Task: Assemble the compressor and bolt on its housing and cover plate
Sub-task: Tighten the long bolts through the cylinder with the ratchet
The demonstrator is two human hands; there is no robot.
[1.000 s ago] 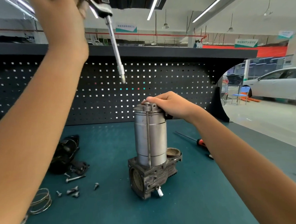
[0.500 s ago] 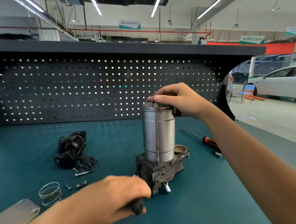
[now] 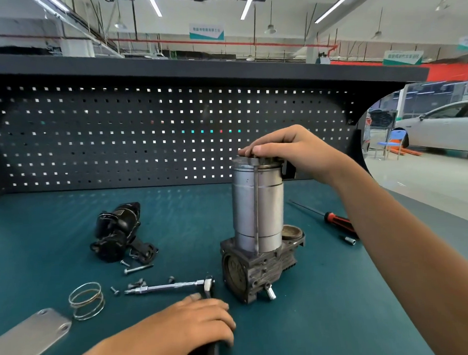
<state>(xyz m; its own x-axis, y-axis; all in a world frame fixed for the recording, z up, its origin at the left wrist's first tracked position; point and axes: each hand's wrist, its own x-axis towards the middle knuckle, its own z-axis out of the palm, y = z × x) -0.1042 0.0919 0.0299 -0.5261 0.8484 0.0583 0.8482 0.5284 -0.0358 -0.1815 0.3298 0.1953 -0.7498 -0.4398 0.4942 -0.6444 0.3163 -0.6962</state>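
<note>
The compressor (image 3: pixel 262 268) stands upright mid-bench: a dark cast base with a tall silver cylinder housing (image 3: pixel 266 202) on top and a long bolt down its front. My right hand (image 3: pixel 288 150) rests over the cylinder's top cap, fingers curved on its rim. My left hand (image 3: pixel 186 329) lies low at the front, fingers curled round the black handle of a ratchet wrench (image 3: pixel 168 286), whose chrome extension lies flat on the mat pointing left. A grey cover plate (image 3: pixel 30 340) lies at the front left.
A black motor part (image 3: pixel 116 232) lies left of the compressor, with several loose bolts (image 3: pixel 136 269) and a wire spring ring (image 3: pixel 87 300) near it. A red-handled screwdriver (image 3: pixel 335 221) lies to the right, behind my forearm. A pegboard wall closes the back of the bench.
My left hand came down from high overhead with the ratchet wrench, which now lies on the mat left of the compressor. My right hand stayed on the cylinder top.
</note>
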